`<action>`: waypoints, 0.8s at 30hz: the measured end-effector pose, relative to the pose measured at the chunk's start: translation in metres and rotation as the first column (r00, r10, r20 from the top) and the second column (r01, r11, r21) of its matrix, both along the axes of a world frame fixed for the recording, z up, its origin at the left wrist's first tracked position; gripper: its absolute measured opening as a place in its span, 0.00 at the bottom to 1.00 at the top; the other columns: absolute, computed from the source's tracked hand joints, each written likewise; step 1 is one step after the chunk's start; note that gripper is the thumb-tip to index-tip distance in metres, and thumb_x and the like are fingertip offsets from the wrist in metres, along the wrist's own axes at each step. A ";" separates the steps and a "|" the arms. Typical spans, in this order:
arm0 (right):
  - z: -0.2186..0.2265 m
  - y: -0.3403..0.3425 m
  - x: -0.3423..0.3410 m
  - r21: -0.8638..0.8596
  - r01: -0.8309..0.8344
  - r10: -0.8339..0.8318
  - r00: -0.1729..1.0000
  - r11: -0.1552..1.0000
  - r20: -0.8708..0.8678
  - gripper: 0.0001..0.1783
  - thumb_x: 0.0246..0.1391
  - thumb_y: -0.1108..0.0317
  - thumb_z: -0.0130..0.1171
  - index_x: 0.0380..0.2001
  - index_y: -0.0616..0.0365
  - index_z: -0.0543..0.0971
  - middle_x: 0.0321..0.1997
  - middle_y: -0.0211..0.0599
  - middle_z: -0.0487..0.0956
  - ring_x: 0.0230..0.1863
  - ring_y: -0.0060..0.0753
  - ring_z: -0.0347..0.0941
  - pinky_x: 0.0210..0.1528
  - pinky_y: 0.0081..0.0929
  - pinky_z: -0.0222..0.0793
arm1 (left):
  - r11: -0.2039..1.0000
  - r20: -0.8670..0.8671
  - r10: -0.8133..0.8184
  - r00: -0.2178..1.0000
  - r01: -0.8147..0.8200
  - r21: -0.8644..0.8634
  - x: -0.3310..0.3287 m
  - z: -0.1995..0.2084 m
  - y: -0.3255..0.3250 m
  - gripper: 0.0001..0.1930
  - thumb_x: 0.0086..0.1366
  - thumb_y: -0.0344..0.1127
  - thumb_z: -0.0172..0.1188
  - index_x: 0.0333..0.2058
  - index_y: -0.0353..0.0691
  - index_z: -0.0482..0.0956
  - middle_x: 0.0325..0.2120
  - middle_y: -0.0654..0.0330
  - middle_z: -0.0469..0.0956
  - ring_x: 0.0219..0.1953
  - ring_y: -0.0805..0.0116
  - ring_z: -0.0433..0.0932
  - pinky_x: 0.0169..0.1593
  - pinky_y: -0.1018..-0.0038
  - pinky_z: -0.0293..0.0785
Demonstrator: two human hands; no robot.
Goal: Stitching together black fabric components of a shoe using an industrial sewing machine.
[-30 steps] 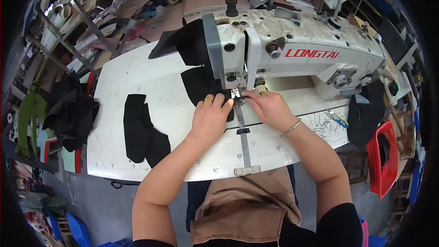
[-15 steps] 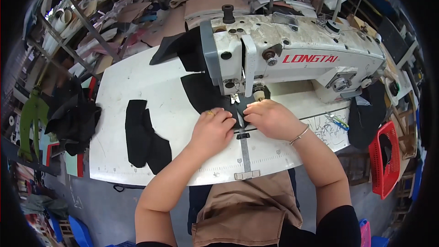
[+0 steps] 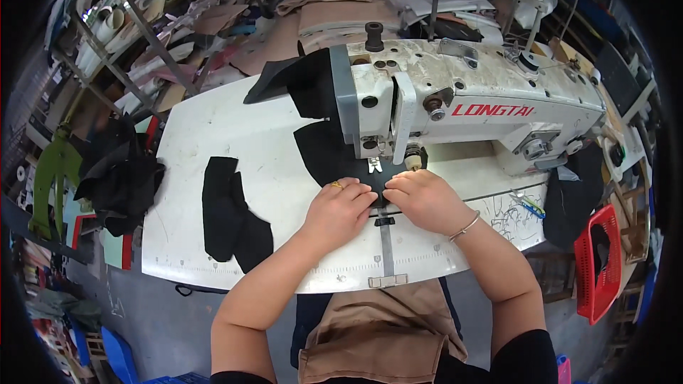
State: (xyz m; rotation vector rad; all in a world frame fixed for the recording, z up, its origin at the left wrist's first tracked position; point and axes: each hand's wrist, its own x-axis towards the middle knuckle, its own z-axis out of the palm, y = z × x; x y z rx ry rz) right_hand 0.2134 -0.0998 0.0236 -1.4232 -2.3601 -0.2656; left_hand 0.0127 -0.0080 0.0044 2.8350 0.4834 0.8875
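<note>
White counter (image 3: 235,135) fills the middle, w/ a big off-white sewing machine (image 3: 484,110) along its far-right side. Left of centre, a pile of black cut pieces (image 3: 229,215) lies flat on the counter, well apart from the hands. Black fabric piece (image 3: 329,156) sits under the machine head, its near edge by the presser foot (image 3: 373,165). Red basket (image 3: 596,259) hangs off the counter's right end. Left hand (image 3: 340,208) & right hand (image 3: 421,198) rest side by side, touching, fingers curled down and pressing flat on the fabric's near edge just in front of the foot; neither wraps around anything. Thin bracelet (image 3: 464,226) on right wrist.
</note>
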 end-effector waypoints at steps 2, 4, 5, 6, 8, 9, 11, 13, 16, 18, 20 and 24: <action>-0.001 0.001 -0.001 0.003 0.012 -0.012 1.000 1.000 0.013 0.11 0.44 0.71 0.56 0.34 0.56 0.78 0.40 0.31 0.78 0.44 0.31 0.74 0.45 0.28 0.69 | 1.000 0.015 -0.009 1.000 0.010 -0.003 0.000 -0.002 0.002 0.14 0.48 0.28 0.64 0.37 0.45 0.82 0.37 0.65 0.80 0.45 0.64 0.78 0.46 0.69 0.75; -0.004 0.003 -0.001 0.087 0.008 -0.006 0.999 0.996 -0.034 0.07 0.42 0.71 0.54 0.28 0.54 0.75 0.36 0.29 0.75 0.43 0.32 0.72 0.45 0.30 0.68 | 0.996 0.068 0.003 0.998 0.003 -0.093 0.000 -0.002 0.004 0.13 0.49 0.27 0.63 0.36 0.45 0.82 0.36 0.64 0.80 0.45 0.63 0.78 0.46 0.69 0.76; -0.005 0.004 0.000 0.087 0.012 -0.009 0.999 0.996 -0.033 0.07 0.42 0.71 0.54 0.28 0.54 0.75 0.36 0.29 0.75 0.43 0.32 0.72 0.45 0.30 0.68 | 0.996 0.069 0.000 0.998 0.006 -0.094 0.000 -0.001 0.005 0.13 0.49 0.27 0.63 0.36 0.45 0.82 0.36 0.64 0.80 0.45 0.63 0.78 0.46 0.69 0.76; -0.005 0.004 0.001 0.109 0.010 -0.008 1.000 0.994 -0.024 0.06 0.42 0.71 0.54 0.28 0.54 0.74 0.35 0.29 0.75 0.43 0.32 0.72 0.45 0.30 0.68 | 0.983 0.080 0.009 0.997 0.006 -0.184 -0.001 0.001 0.007 0.13 0.49 0.26 0.63 0.35 0.45 0.82 0.36 0.64 0.80 0.45 0.63 0.78 0.45 0.69 0.76; -0.005 0.004 0.003 0.130 0.013 -0.011 1.000 0.991 -0.014 0.05 0.42 0.71 0.54 0.27 0.54 0.74 0.35 0.29 0.75 0.43 0.32 0.72 0.46 0.30 0.68 | 0.962 0.090 0.015 0.996 0.010 -0.274 -0.001 0.001 0.006 0.12 0.49 0.26 0.63 0.35 0.45 0.82 0.35 0.63 0.80 0.45 0.63 0.79 0.45 0.69 0.76; -0.005 0.004 0.003 0.114 -0.018 0.020 1.000 0.993 -0.023 0.05 0.42 0.71 0.54 0.26 0.54 0.74 0.34 0.30 0.75 0.43 0.32 0.72 0.46 0.30 0.68 | 0.989 0.063 -0.027 0.998 0.036 -0.146 -0.002 0.001 0.005 0.11 0.49 0.26 0.63 0.34 0.44 0.83 0.35 0.63 0.81 0.45 0.63 0.79 0.46 0.69 0.76; -0.006 0.004 0.003 0.097 -0.048 0.051 0.998 0.994 -0.031 0.04 0.42 0.71 0.54 0.25 0.54 0.74 0.33 0.30 0.74 0.42 0.33 0.72 0.46 0.30 0.68 | 0.998 0.032 -0.066 0.997 0.066 -0.015 -0.003 0.001 0.002 0.11 0.49 0.25 0.62 0.33 0.44 0.83 0.35 0.63 0.81 0.45 0.64 0.79 0.46 0.70 0.76; -0.006 0.005 0.003 0.098 -0.053 0.056 0.998 0.994 -0.028 0.03 0.41 0.70 0.54 0.24 0.54 0.73 0.32 0.30 0.74 0.41 0.33 0.72 0.44 0.30 0.68 | 0.997 0.017 -0.070 0.997 0.070 -0.026 -0.004 0.003 0.001 0.11 0.48 0.26 0.63 0.32 0.44 0.83 0.36 0.63 0.81 0.45 0.64 0.79 0.46 0.70 0.76; -0.005 0.004 0.002 0.079 -0.048 0.049 0.999 0.996 -0.016 0.03 0.41 0.70 0.54 0.24 0.53 0.73 0.31 0.29 0.73 0.40 0.32 0.72 0.42 0.30 0.68 | 0.997 0.001 -0.083 0.997 0.083 0.009 -0.005 0.001 0.001 0.11 0.48 0.27 0.63 0.33 0.44 0.82 0.37 0.64 0.80 0.46 0.65 0.78 0.47 0.70 0.75; -0.007 0.005 0.001 0.087 -0.042 0.043 0.999 0.995 -0.017 0.03 0.41 0.70 0.54 0.24 0.53 0.73 0.30 0.29 0.73 0.40 0.32 0.72 0.42 0.30 0.68 | 0.996 -0.011 -0.080 0.997 0.080 0.038 -0.004 0.001 0.001 0.11 0.48 0.27 0.63 0.33 0.44 0.82 0.37 0.64 0.80 0.46 0.65 0.78 0.48 0.70 0.75; -0.008 0.005 0.000 0.091 -0.037 0.039 0.999 0.995 -0.020 0.03 0.41 0.70 0.54 0.24 0.52 0.73 0.30 0.29 0.72 0.40 0.32 0.72 0.42 0.30 0.68 | 0.995 -0.026 -0.075 0.997 0.076 0.063 -0.004 0.000 0.001 0.12 0.48 0.27 0.63 0.34 0.45 0.82 0.37 0.65 0.80 0.47 0.65 0.77 0.48 0.69 0.74; -0.007 0.009 0.001 0.106 -0.005 0.004 1.000 0.994 0.005 0.05 0.41 0.70 0.54 0.26 0.53 0.74 0.32 0.28 0.73 0.40 0.31 0.71 0.43 0.29 0.67 | 0.993 -0.025 -0.057 0.998 0.059 0.104 -0.001 -0.004 0.005 0.12 0.48 0.29 0.62 0.35 0.44 0.81 0.38 0.66 0.79 0.47 0.65 0.77 0.50 0.69 0.72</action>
